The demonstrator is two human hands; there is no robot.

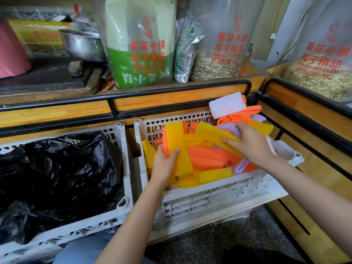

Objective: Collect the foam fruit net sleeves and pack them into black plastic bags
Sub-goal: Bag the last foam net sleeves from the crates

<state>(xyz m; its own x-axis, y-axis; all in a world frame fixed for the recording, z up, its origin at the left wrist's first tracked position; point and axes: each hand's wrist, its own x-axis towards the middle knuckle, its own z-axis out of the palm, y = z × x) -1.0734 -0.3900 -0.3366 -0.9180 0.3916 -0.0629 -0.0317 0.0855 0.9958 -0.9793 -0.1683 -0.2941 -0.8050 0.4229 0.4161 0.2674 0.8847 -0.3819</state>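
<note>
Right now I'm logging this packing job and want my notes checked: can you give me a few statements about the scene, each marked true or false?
1. The left hand grips a yellow foam sleeve. True.
2. The black plastic bag lies in the right crate. False: it lies in the left crate.
3. The right hand is empty. False: it grips a long yellow sleeve.
4. A white sleeve sits on top of the pile at the right crate's far corner. True.
5. The right crate holds only yellow sleeves. False: orange sleeves and pale purple ones lie there too.
</note>
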